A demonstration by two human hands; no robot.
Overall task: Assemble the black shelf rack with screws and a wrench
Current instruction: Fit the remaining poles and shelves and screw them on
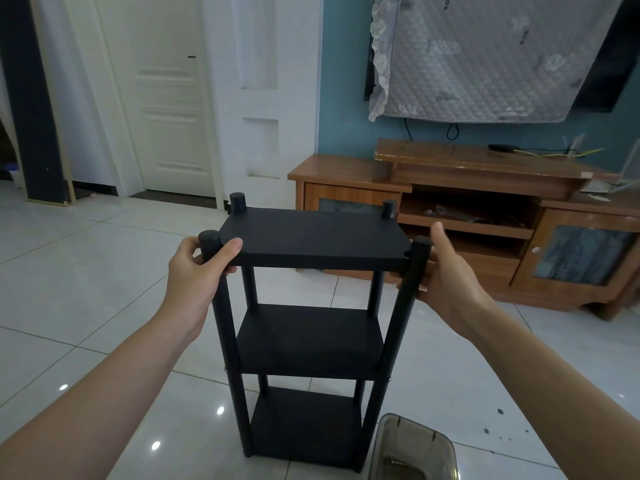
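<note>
The matte black shelf rack (311, 237) with 3 flat boards and 4 round posts stands upright on the glossy white tiled floor (86, 271) in the middle of the frame, its top board level with both hands. The left hand (197, 268) grips the near-left post (209, 239) just under its rounded top, fingers curled round the far side and the thumb (230, 247) lying flat on the corner of the top board. The right hand (446, 275) holds the near-right post (415, 261) at the same height. Its fingers wrap behind the post and show again under the board's edge, while the thumb points straight up, clear of the post. Neither palm is spread wide. A small silver screw head shows on each near post at the middle board. At the lower right a grey translucent plastic container (415, 445) sits just beside the rack's base; what lies inside is too blurred to tell. A brown wooden TV cabinet (467, 174) stands against the teal wall behind.
</note>
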